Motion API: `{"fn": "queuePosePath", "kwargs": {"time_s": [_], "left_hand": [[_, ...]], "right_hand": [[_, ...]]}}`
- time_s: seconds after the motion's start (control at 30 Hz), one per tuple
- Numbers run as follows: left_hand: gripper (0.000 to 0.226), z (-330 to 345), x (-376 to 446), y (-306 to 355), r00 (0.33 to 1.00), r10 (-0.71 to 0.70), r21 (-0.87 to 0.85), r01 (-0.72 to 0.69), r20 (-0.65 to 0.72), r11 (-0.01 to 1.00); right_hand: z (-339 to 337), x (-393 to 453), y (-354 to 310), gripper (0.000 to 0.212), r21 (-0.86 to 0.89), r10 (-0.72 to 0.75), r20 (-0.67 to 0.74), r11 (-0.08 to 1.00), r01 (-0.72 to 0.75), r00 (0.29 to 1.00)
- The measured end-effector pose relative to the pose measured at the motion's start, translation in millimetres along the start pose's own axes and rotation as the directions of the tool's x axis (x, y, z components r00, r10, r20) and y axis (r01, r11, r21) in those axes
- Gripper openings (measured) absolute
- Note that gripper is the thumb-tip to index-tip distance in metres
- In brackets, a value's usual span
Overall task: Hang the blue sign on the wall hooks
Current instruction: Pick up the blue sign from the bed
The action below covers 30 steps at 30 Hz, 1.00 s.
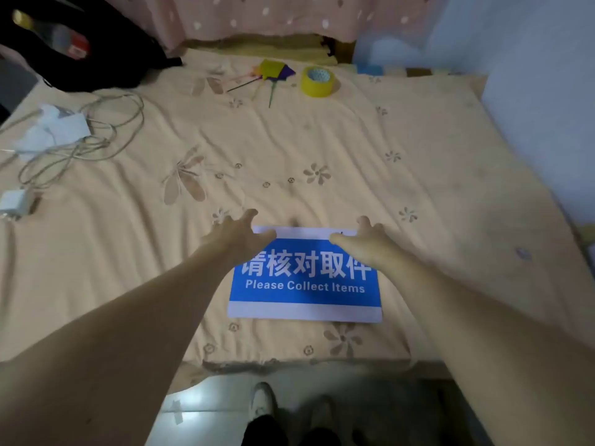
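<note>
Two hands, left hand (236, 235) and right hand (363, 241), are reaching with fingers spread wide, gripping nothing, over the blue sign (304, 284) lying flat on the bedsheet (289, 140) beneath their fingertips; next likely calls for pinching its far corners.

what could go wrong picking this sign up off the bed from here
1. The blue sign lies flat on the soft bedsheet, so the spread fingers of the left hand and right hand at its top corners may snag fabric or bend the sign instead of getting under its edge.
2. It sits close to the bed's near edge, so a push could slide it toward the floor.
3. No wall hooks are in view, so it must be carried.
</note>
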<state>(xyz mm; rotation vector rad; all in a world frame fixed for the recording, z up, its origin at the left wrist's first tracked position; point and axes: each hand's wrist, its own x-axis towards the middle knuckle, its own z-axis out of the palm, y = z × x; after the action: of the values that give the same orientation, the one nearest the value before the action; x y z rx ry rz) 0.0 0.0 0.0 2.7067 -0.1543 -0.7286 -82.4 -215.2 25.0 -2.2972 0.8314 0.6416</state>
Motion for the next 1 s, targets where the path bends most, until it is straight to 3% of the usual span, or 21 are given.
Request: {"fn": "queuePosePath", "kwargs": {"time_s": [0.2, 0.37, 0.5, 0.8, 1.0], "left_hand": [[0.074, 40, 27, 1, 0.970, -0.196, -0.094, 0.211, 0.145, 0.973], [0.081, 62, 40, 6, 0.940, -0.293, -0.128, 0.317, 0.177, 0.940], [0.078, 68, 41, 9, 0.928, -0.311, -0.123, 0.340, 0.208, 0.932], [0.061, 75, 38, 7, 0.948, -0.292, -0.036, 0.299, 0.126, 0.954], [0.054, 80, 46, 7, 0.927, -0.361, -0.182, 0.374, 0.103, 0.909]], "right_hand": [[14, 30, 9, 0.083, 0.232, 0.202, 0.135, 0.945, -0.229, 0.970], [24, 48, 11, 0.091, 0.294, 0.256, 0.121, 0.914, -0.281, 0.959], [25, 53, 10, 0.092, 0.300, 0.295, 0.118, 0.900, -0.317, 0.948], [34, 56, 16, 0.094, 0.248, 0.369, 0.060, 0.895, -0.372, 0.928], [33, 54, 17, 0.091, 0.345, 0.376, 0.042, 0.864, -0.367, 0.926]]}}
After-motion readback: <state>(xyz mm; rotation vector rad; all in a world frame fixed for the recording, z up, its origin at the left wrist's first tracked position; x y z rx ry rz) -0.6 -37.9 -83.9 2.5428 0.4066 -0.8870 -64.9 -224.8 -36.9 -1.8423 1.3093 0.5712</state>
